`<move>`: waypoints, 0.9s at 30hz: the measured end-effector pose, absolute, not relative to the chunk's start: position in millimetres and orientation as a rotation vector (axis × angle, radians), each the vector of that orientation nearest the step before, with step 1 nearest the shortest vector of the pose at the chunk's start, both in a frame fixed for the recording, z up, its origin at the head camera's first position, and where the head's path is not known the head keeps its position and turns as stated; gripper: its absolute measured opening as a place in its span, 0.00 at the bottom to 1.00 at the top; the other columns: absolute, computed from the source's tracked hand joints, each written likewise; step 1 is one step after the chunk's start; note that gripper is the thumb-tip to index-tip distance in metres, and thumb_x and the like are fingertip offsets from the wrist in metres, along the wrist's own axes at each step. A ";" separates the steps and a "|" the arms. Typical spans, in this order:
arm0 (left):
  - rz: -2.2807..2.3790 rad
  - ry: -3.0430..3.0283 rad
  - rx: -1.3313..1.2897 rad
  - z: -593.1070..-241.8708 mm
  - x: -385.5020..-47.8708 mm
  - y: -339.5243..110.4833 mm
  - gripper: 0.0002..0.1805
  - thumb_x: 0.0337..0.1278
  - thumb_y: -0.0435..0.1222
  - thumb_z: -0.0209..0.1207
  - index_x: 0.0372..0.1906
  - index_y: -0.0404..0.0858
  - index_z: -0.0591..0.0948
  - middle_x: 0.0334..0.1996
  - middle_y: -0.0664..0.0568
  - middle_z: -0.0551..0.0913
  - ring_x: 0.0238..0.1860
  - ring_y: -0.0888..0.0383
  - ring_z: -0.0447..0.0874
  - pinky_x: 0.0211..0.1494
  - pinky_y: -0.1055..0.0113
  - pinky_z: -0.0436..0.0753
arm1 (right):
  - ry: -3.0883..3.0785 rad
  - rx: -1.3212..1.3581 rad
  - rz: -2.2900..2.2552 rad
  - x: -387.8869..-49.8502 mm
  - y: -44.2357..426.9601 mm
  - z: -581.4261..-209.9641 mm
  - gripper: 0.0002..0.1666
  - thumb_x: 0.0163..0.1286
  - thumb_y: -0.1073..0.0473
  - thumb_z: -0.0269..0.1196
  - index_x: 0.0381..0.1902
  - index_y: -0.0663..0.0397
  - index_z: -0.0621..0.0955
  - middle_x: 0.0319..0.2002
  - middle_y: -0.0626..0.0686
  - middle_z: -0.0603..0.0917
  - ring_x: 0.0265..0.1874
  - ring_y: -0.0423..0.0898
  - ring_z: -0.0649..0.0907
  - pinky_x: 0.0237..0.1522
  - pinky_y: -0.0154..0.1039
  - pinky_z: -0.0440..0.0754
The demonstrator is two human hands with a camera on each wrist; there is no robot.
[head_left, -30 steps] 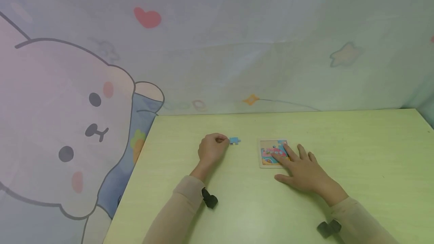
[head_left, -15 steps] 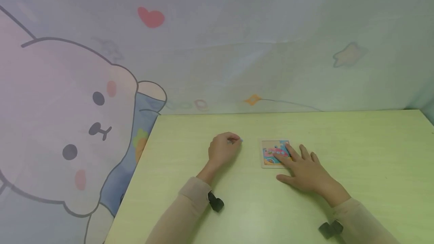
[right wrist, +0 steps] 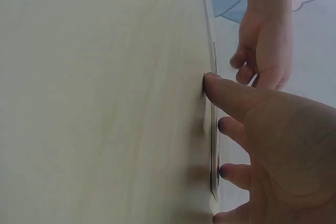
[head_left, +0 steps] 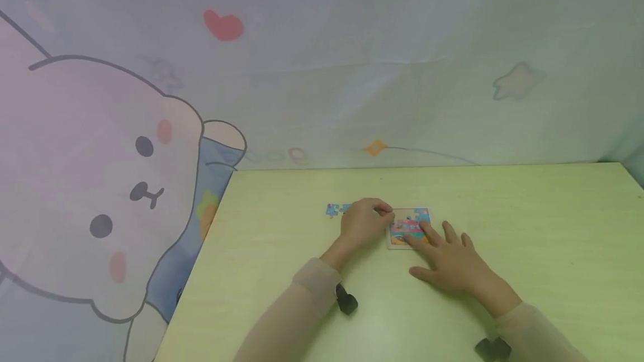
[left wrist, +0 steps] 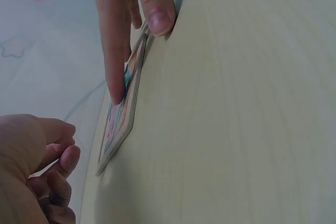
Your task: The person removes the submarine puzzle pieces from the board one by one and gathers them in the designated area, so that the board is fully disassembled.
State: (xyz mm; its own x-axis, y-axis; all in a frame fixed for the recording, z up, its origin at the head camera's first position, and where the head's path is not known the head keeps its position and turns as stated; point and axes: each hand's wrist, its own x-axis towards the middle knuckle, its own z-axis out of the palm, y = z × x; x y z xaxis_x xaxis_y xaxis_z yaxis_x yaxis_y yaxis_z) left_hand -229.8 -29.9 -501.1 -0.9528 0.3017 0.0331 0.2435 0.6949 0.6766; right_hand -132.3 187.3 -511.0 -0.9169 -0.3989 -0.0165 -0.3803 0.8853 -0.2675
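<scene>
Puzzle board [head_left: 402, 247] apparently being filled.
Left hand [head_left: 363, 223] is pinched, any hold indiscernible; right hand [head_left: 455, 264] is spread across the board. Alignment over the pale far-left area [head_left: 401, 214] seems required.

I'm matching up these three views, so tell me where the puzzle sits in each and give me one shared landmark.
Head: puzzle right of centre, below the middle, partly covered by the right hand.
Left wrist: puzzle left of centre, slanting, seen at a low angle.
Right wrist: puzzle right of centre, lower half, seen as a thin edge.
Shared landmark: the right hand, visible in all three.
</scene>
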 end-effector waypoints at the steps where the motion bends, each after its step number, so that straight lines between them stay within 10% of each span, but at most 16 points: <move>1: 1.097 2.812 0.464 -502.7 -230.4 -25.1 0.07 0.67 0.48 0.67 0.42 0.52 0.90 0.32 0.72 0.82 0.43 0.66 0.82 0.44 0.64 0.80 | 2.984 -0.618 -0.402 -131.6 187.1 -511.2 0.41 0.73 0.32 0.61 0.78 0.36 0.70 0.78 0.64 0.62 0.71 0.83 0.59 0.58 0.84 0.59; 27: 0.887 2.814 0.500 -513.9 -235.5 24.9 0.08 0.64 0.50 0.69 0.42 0.54 0.91 0.31 0.66 0.78 0.32 0.67 0.75 0.34 0.69 0.75 | 3.006 -0.632 -0.413 -124.5 186.6 -508.2 0.41 0.74 0.32 0.59 0.79 0.39 0.69 0.80 0.63 0.58 0.70 0.83 0.60 0.56 0.85 0.61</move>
